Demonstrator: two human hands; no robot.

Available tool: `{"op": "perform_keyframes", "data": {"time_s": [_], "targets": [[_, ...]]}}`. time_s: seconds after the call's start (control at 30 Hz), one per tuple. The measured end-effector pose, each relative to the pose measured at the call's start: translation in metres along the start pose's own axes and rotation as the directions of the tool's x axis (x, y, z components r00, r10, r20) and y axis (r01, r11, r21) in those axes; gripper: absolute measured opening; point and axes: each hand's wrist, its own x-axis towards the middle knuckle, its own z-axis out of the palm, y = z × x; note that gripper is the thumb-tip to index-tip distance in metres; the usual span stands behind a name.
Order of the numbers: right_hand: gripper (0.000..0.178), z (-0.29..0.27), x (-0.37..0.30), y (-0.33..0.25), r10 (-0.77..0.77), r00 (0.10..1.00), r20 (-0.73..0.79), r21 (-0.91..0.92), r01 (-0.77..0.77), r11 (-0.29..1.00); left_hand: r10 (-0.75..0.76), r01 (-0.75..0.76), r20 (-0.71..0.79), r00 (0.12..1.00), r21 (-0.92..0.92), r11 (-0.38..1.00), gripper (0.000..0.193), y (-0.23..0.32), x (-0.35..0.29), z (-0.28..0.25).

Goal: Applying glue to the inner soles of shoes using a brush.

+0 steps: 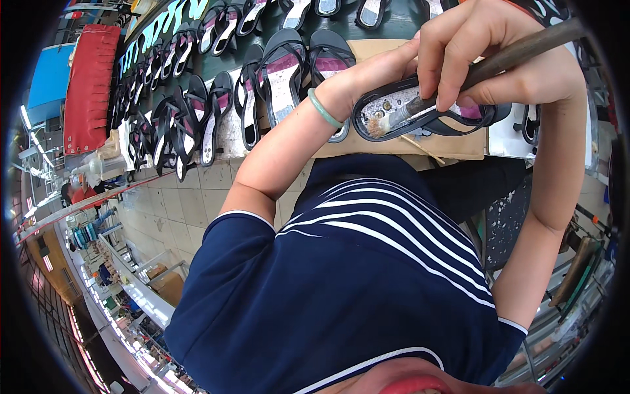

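Note:
A black-edged sandal (388, 104) with a pale, speckled footbed lies tilted over the cardboard at the bench's near edge. At its far side is my left hand (388, 65), a green bangle (324, 109) on the wrist; it appears to hold the sandal, though its fingers are largely hidden behind the other hand. My right hand (485, 56) grips a dark-handled brush (525, 54) between thumb and fingers. The brush's light bristles touch the footbed near the heel end. Black straps cross the sandal's right end below my right hand.
Several rows of black strappy sandals (283, 72) with white and purple footbeds cover the dark bench to the left and behind. Brown cardboard (462, 146) lies beneath my hands, with a thin stick (423, 151) on it. A red covered panel (92, 88) stands far left.

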Motion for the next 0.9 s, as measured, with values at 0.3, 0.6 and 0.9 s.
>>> {"op": "perform_keyframes", "data": {"time_s": [0.3,0.6,0.9], "targets": [[0.015,-0.004,-0.041,0.006,-0.23,0.953,-0.196,-0.388,0.14,0.911,-0.433,0.389,0.078,0.898,-0.602,0.697,0.085,-0.005,-0.006,-0.005],[0.039,0.046,-0.149,0.04,-0.093,0.512,-0.854,-0.178,-0.119,0.977,-0.333,-0.229,-0.632,0.699,-0.64,0.734,0.075,0.002,-0.056,-0.064],[0.02,0.097,-0.016,0.187,0.554,0.527,-0.644,0.056,-0.69,0.722,-0.175,-0.393,-0.799,0.576,-0.458,0.798,0.075,-0.005,-0.105,-0.098]]}}
